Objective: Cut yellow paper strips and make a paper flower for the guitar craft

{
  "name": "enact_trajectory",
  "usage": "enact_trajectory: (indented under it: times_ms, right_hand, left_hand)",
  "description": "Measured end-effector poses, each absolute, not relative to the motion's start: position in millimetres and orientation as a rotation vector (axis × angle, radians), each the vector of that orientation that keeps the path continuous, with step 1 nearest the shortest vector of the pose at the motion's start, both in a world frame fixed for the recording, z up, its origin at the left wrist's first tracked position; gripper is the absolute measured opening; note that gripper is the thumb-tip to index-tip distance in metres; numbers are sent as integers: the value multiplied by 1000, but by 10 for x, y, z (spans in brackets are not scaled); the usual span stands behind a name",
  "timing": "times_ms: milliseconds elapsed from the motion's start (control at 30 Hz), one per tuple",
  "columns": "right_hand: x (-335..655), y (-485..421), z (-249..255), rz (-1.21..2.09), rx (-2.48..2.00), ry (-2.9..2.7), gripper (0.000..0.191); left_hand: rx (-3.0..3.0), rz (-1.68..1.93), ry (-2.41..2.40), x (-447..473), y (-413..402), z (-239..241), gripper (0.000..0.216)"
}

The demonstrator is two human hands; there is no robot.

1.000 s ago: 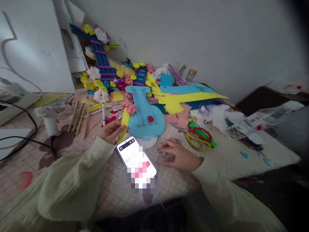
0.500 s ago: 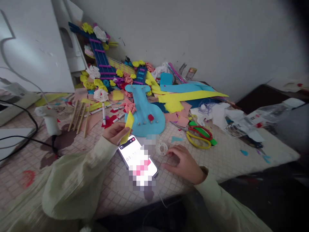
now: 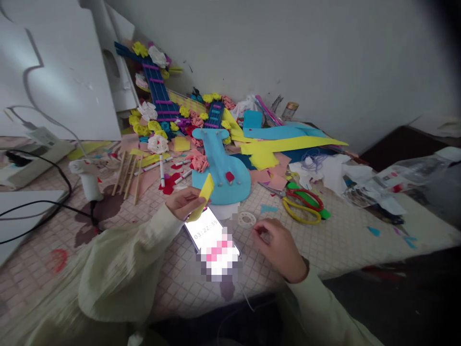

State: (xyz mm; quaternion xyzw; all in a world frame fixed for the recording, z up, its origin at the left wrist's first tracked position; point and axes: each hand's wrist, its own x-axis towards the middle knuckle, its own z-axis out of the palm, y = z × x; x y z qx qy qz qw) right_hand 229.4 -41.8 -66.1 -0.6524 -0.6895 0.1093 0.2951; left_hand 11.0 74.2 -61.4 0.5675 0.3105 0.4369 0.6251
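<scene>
My left hand (image 3: pixel 183 203) pinches a folded strip of yellow paper (image 3: pixel 206 190), held above the top end of a lit phone (image 3: pixel 212 240). Right of the phone, a small ring-shaped roll, apparently clear tape (image 3: pixel 247 219), rests on the table. Just beside the roll is my right hand (image 3: pixel 279 245), thumb and forefinger drawn together; anything between them is too small to make out. Beyond both hands lies a light-blue guitar-shaped cutout (image 3: pixel 225 180) with a red piece and several small pegs on it.
Red- and yellow-handled scissors (image 3: pixel 302 204) lie to the right, near white crumpled paper (image 3: pixel 324 170). A glue gun (image 3: pixel 86 180) stands at left by wooden sticks (image 3: pixel 127 178) and markers. Blue and yellow paper strips (image 3: pixel 295 143) and paper flowers (image 3: pixel 158 143) fill the back.
My right thumb has risen toward the forefinger, closing the gap. The roll lies flatter. My left hand still holds the yellow paper strip. The whole view has shifted slightly.
</scene>
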Motion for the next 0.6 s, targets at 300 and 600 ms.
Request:
enact_trajectory:
  times_ms: [300,600]
  right_hand:
    - [2270,-223,115,586,-1286,-2215,3]
    - [2238,-132,352,313,-1356,-2352,8]
  left_hand:
    - [1716,725,338,257,293,-384,10]
    - [1923,884,354,187,240,-219,12]
